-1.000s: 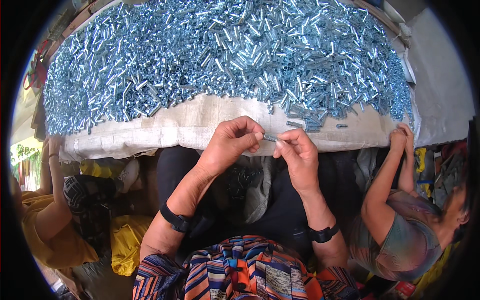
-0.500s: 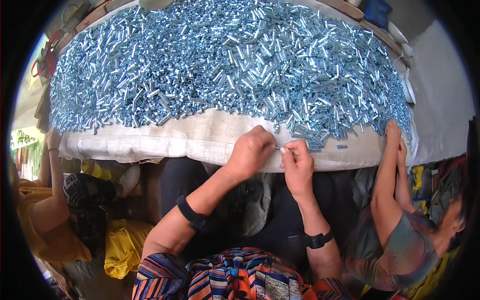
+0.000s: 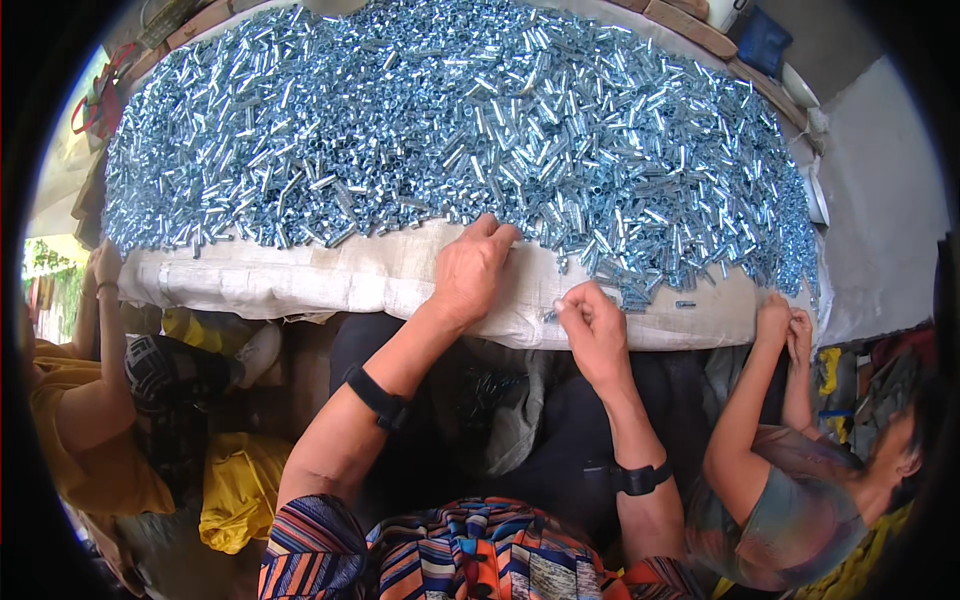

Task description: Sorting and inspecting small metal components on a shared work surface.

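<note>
A wide heap of shiny bluish-silver metal sleeves, some short rings and some longer tubes, covers the cloth-topped table. My left hand is at the heap's near edge, its fingers curled down among the short pieces. What its fingertips hold, if anything, is hidden. Over the cloth's front strip, my right hand is closed in a pinch, with the end of a small metal sleeve showing at the thumb. One loose sleeve lies on the cloth to the right of that hand.
A person's hands work at the table's right end; another person's hand is at the left end. Bricks edge the far side, beside a blue container. A yellow bag lies below at left.
My left hand has moved away from my right, forward and left to the heap's edge. The right hand stays almost in place. The right-hand person's hands have drawn back toward the table's near edge.
</note>
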Demonstrator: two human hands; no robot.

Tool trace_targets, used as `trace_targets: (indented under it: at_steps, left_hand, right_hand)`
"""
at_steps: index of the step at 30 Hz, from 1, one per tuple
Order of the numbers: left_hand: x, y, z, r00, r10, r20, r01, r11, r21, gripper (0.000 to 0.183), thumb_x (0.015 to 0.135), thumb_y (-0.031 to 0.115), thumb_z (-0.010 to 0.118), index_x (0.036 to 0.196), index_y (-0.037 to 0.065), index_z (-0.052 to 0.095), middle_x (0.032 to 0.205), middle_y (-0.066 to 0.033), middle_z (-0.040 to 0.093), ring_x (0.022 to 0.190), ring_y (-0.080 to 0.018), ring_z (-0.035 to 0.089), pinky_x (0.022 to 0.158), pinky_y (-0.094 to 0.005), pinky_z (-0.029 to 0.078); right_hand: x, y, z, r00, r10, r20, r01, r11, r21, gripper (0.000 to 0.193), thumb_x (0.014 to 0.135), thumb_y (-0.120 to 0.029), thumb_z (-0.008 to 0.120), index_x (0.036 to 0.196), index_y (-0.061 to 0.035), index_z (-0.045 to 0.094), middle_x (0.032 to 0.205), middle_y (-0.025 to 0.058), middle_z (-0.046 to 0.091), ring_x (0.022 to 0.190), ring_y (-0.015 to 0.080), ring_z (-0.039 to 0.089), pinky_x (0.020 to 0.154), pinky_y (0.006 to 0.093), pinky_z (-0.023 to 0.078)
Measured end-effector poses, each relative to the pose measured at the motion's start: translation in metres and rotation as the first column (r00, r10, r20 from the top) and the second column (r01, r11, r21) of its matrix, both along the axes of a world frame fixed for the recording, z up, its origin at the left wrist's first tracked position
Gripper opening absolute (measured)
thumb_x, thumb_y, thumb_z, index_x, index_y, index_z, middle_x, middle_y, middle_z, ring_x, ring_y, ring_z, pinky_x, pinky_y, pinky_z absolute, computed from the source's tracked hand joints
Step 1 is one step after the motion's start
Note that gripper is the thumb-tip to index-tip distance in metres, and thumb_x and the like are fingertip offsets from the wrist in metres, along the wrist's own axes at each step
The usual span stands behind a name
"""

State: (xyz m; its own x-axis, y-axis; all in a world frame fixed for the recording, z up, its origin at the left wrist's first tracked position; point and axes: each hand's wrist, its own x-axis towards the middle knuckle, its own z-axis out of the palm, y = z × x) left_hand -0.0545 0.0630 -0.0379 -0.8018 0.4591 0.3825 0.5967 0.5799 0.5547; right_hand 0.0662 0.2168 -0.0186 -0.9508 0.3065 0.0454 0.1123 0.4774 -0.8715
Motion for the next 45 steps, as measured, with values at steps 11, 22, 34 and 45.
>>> trace_targets:
  at_steps: [11, 22, 34, 45]
  left_hand:
    - [-0.011, 0.015, -0.008, 0.994, 0.029, -0.109, -0.043, 0.991, -0.129, 0.009, 0.08, 0.014, 0.06, 0.085, 0.008, 0.056, 0.084, -0.0106, 0.058, 0.081, -0.0296, 0.063, 0.067, -0.0425, 0.051]
    - [-0.019, 0.005, -0.005, 0.991, 0.034, -0.127, -0.048, 0.992, -0.113, 0.009, 0.079, 0.013, 0.059, 0.081, 0.006, 0.054, 0.081, -0.0113, 0.06, 0.078, -0.0294, 0.064, 0.066, -0.043, 0.05]
    - [0.007, -0.038, 0.007, 0.667, -0.318, 0.674, -0.188, 0.803, 0.565, 0.008, 0.088, 0.009, 0.059, 0.091, 0.002, 0.059, 0.078, 0.0005, 0.059, 0.067, -0.0065, 0.052, 0.063, -0.0228, 0.044]
    - [0.022, -0.025, 0.011, 0.566, -0.387, 0.728, -0.236, 0.77, 0.593, 0.008, 0.089, 0.008, 0.058, 0.095, 0.003, 0.061, 0.082, -0.0013, 0.062, 0.071, -0.0076, 0.056, 0.067, -0.0237, 0.047]
  right_hand:
    - [-0.079, 0.019, 0.012, 0.969, 0.045, -0.243, 0.073, 0.887, 0.457, 0.016, 0.082, -0.012, 0.068, 0.089, -0.001, 0.058, 0.082, 0.0151, 0.064, 0.07, 0.0302, 0.064, 0.062, 0.0406, 0.048]
    - [-0.094, 0.015, -0.001, 0.975, 0.111, -0.195, 0.074, 0.662, 0.746, 0.018, 0.076, -0.008, 0.067, 0.085, -0.003, 0.053, 0.085, 0.0162, 0.057, 0.079, 0.0366, 0.059, 0.069, 0.0476, 0.046]
    - [-0.108, 0.009, 0.0, 0.992, 0.074, -0.098, 0.034, 0.598, 0.801, 0.015, 0.079, -0.005, 0.057, 0.092, -0.0032, 0.051, 0.083, 0.0162, 0.064, 0.079, 0.0369, 0.062, 0.07, 0.0463, 0.048]
    - [-0.07, 0.022, 0.009, 0.988, -0.052, -0.149, 0.104, 0.924, 0.368, 0.015, 0.08, -0.003, 0.06, 0.094, -0.0031, 0.056, 0.072, 0.0147, 0.063, 0.064, 0.03, 0.063, 0.06, 0.0411, 0.049]
